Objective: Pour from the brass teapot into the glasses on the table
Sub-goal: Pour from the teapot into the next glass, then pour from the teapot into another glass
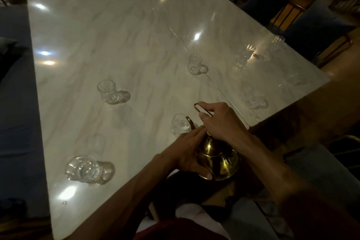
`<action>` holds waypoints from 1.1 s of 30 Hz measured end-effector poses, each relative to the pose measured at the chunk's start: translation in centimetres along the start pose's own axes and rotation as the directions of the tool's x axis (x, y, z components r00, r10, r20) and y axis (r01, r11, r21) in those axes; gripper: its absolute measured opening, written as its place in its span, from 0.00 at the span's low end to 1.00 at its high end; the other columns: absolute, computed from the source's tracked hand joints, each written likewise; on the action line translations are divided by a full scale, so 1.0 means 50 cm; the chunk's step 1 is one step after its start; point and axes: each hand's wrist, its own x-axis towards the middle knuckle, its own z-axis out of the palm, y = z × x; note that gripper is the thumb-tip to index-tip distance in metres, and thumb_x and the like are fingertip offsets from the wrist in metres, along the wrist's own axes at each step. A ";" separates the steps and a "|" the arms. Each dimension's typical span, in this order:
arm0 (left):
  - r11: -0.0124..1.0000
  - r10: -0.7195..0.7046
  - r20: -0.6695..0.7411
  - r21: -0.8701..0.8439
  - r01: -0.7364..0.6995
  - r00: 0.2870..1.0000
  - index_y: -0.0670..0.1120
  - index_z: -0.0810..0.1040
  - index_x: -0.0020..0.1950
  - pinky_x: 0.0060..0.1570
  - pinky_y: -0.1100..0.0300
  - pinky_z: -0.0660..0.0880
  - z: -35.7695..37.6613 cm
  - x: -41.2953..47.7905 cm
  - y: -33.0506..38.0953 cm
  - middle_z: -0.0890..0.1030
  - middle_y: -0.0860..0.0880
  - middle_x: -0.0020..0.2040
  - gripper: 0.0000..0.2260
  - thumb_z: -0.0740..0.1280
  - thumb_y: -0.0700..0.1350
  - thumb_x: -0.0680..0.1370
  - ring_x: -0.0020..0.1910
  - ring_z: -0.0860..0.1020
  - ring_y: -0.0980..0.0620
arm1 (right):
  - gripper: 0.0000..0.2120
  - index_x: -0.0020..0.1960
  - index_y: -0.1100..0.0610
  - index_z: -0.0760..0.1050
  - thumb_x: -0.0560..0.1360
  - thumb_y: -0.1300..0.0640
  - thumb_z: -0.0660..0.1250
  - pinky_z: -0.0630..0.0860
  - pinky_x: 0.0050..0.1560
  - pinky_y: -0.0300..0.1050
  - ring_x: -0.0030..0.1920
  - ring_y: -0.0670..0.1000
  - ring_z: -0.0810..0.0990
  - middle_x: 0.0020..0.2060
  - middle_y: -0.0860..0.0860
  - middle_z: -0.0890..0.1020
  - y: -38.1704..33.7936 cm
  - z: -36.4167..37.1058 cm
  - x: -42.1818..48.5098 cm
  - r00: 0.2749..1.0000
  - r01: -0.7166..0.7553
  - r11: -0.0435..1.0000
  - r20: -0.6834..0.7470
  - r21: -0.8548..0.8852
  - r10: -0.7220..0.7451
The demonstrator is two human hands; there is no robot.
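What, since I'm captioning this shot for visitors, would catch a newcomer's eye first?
The brass teapot gleams at the near table edge, its spout tipped toward a small glass; the right hand grips its wire handle and the left hand cups its body. Around it, other clear glasses sit scattered over the glossy marble table, which throws back bright lamp reflections.

Left forearm (134, 191), right forearm (272, 161) bare; dark red garment (175, 229) at torso; grey-blue trousers (253, 220).

one brass teapot (218, 160), one table (116, 25), two hands (222, 121), at least six glasses (106, 91); fainter ones uncertain
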 end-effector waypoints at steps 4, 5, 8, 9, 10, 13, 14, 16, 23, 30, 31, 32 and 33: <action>0.999 0.019 -0.013 0.029 -0.018 1.000 0.52 0.55 0.81 0.73 0.44 0.69 -0.050 -0.024 0.005 0.65 0.50 0.79 0.57 0.81 0.65 0.60 0.75 0.68 0.47 | 0.21 0.72 0.50 0.71 0.79 0.53 0.63 0.65 0.55 0.33 0.68 0.49 0.73 0.70 0.47 0.73 -0.049 0.003 -0.016 0.997 0.057 0.998 -0.045 0.013 -0.056; 0.999 0.015 -0.018 0.036 -0.015 1.000 0.53 0.55 0.81 0.72 0.43 0.70 -0.063 -0.032 0.004 0.65 0.51 0.79 0.57 0.80 0.65 0.60 0.75 0.69 0.47 | 0.21 0.72 0.50 0.71 0.79 0.54 0.63 0.65 0.56 0.33 0.69 0.49 0.72 0.70 0.47 0.73 -0.063 0.005 -0.019 0.996 0.071 0.997 -0.054 0.020 -0.070; 0.998 0.003 -0.037 0.066 -0.001 0.999 0.53 0.55 0.81 0.70 0.44 0.71 -0.110 -0.064 0.003 0.66 0.51 0.78 0.57 0.82 0.64 0.60 0.73 0.71 0.48 | 0.21 0.72 0.50 0.71 0.79 0.54 0.64 0.64 0.56 0.34 0.69 0.49 0.71 0.70 0.47 0.73 -0.109 0.017 -0.024 0.990 0.121 0.992 -0.076 0.036 -0.118; 0.997 0.002 -0.046 0.073 0.002 0.999 0.53 0.56 0.81 0.70 0.45 0.72 -0.128 -0.076 0.003 0.67 0.51 0.77 0.56 0.82 0.63 0.60 0.71 0.72 0.48 | 0.21 0.72 0.50 0.71 0.79 0.54 0.64 0.64 0.56 0.34 0.70 0.50 0.71 0.70 0.47 0.72 -0.124 0.023 -0.024 0.988 0.138 0.990 -0.080 0.038 -0.134; 0.996 -0.003 -0.054 0.083 0.008 0.999 0.53 0.56 0.81 0.69 0.46 0.73 -0.145 -0.087 0.001 0.67 0.51 0.76 0.56 0.82 0.62 0.60 0.70 0.73 0.48 | 0.21 0.72 0.50 0.71 0.79 0.54 0.64 0.63 0.56 0.34 0.70 0.50 0.71 0.71 0.47 0.72 -0.139 0.028 -0.023 0.985 0.152 0.988 -0.083 0.039 -0.148; 0.993 -0.036 -0.078 0.112 0.045 0.996 0.53 0.55 0.81 0.68 0.46 0.74 -0.189 -0.118 -0.013 0.68 0.51 0.75 0.56 0.83 0.61 0.60 0.70 0.73 0.48 | 0.21 0.72 0.49 0.71 0.79 0.53 0.64 0.65 0.56 0.36 0.69 0.50 0.71 0.71 0.48 0.72 -0.184 0.047 -0.016 0.979 0.188 0.981 -0.084 0.042 -0.184; 0.991 -0.046 -0.086 0.124 0.057 0.995 0.53 0.55 0.81 0.67 0.45 0.74 -0.201 -0.128 -0.018 0.68 0.51 0.75 0.56 0.83 0.60 0.61 0.70 0.73 0.47 | 0.21 0.72 0.49 0.71 0.79 0.54 0.64 0.65 0.58 0.36 0.69 0.50 0.71 0.71 0.48 0.72 -0.198 0.054 -0.011 0.977 0.204 0.978 -0.081 0.041 -0.200; 0.984 -0.069 -0.104 0.156 0.085 0.992 0.53 0.54 0.81 0.67 0.44 0.74 -0.224 -0.143 -0.031 0.68 0.51 0.76 0.56 0.83 0.57 0.62 0.70 0.73 0.45 | 0.21 0.72 0.50 0.72 0.79 0.54 0.64 0.65 0.60 0.37 0.70 0.50 0.71 0.70 0.48 0.73 -0.225 0.070 0.001 0.971 0.234 0.971 -0.058 0.047 -0.231; 0.975 -0.183 -0.184 0.092 0.203 0.966 0.56 0.56 0.80 0.68 0.44 0.74 -0.294 -0.177 -0.088 0.68 0.53 0.76 0.57 0.82 0.63 0.58 0.70 0.73 0.47 | 0.21 0.72 0.52 0.71 0.79 0.55 0.63 0.66 0.56 0.37 0.69 0.51 0.72 0.70 0.49 0.73 -0.305 0.119 0.078 0.948 0.314 0.949 0.052 0.014 -0.314; 0.956 -0.285 -0.271 -0.004 0.294 0.920 0.57 0.57 0.79 0.68 0.44 0.74 -0.341 -0.156 -0.152 0.68 0.53 0.75 0.55 0.81 0.64 0.58 0.71 0.72 0.47 | 0.22 0.72 0.52 0.70 0.79 0.55 0.63 0.67 0.60 0.39 0.69 0.51 0.72 0.71 0.50 0.72 -0.369 0.159 0.195 0.902 0.399 0.916 0.195 -0.035 -0.385; 0.952 -0.298 -0.278 -0.018 0.305 0.913 0.57 0.57 0.79 0.68 0.44 0.74 -0.347 -0.152 -0.162 0.68 0.53 0.75 0.54 0.81 0.63 0.59 0.71 0.71 0.47 | 0.22 0.72 0.52 0.70 0.79 0.55 0.63 0.66 0.58 0.38 0.69 0.51 0.72 0.71 0.50 0.72 -0.377 0.164 0.212 0.897 0.404 0.914 0.215 -0.039 -0.387; 0.949 -0.308 -0.286 -0.027 0.314 0.907 0.57 0.57 0.78 0.68 0.44 0.74 -0.353 -0.146 -0.173 0.68 0.52 0.75 0.54 0.82 0.63 0.59 0.71 0.71 0.47 | 0.22 0.72 0.52 0.70 0.79 0.56 0.63 0.66 0.58 0.38 0.69 0.51 0.72 0.71 0.49 0.72 -0.385 0.169 0.229 0.893 0.404 0.914 0.235 -0.043 -0.384; 0.947 -0.316 -0.293 -0.035 0.320 0.902 0.57 0.57 0.78 0.68 0.45 0.74 -0.359 -0.140 -0.185 0.68 0.52 0.75 0.54 0.82 0.62 0.59 0.71 0.71 0.48 | 0.22 0.72 0.52 0.70 0.79 0.56 0.63 0.67 0.59 0.38 0.69 0.51 0.71 0.71 0.50 0.72 -0.393 0.175 0.247 0.890 0.402 0.914 0.256 -0.046 -0.378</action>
